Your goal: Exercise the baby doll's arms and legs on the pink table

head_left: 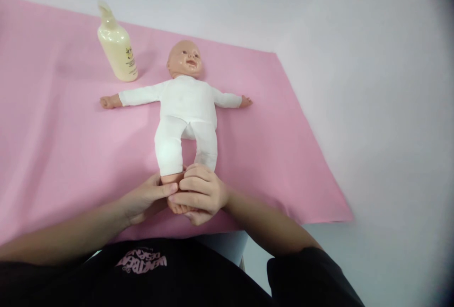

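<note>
A baby doll (187, 99) with a white cloth body lies on its back, arms spread out and head away from me. Its feet point towards me. My left hand (151, 198) is closed around the doll's foot (175, 206) on the left side, thumb on top near the ankle. Over the same foot, my right hand (202, 193) is curled with its fingers across the top. The doll's other foot is hidden behind my right hand. A pale yellow pump bottle (118, 51) stands up and left of the doll's head.
Under the doll and bottle is a pink cloth (266, 155) with its right edge slanting towards me. A pale grey-white surface (372, 108) lies beyond the cloth. My black shirt (198, 278) is close to the cloth's near edge.
</note>
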